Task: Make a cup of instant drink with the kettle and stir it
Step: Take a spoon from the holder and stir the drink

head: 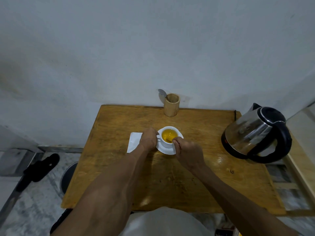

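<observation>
A white cup [167, 144] filled with yellow liquid stands on a white saucer [166, 150] in the middle of the wooden table [119, 167]. My left hand [148, 139] grips the cup's handle on its left side. My right hand [187, 153] is closed on a small spoon [170, 140] whose bowl dips into the liquid at the cup's near right rim. The steel kettle [255, 133] with a black handle stands at the table's right edge, tilted in the wide view.
A white paper sachet [133, 143] lies left of the saucer, partly under my left wrist. A wooden holder [171, 104] with a spoon [162, 93] stands at the back edge by the wall. A dark sandal [40, 167] lies on the floor to the left.
</observation>
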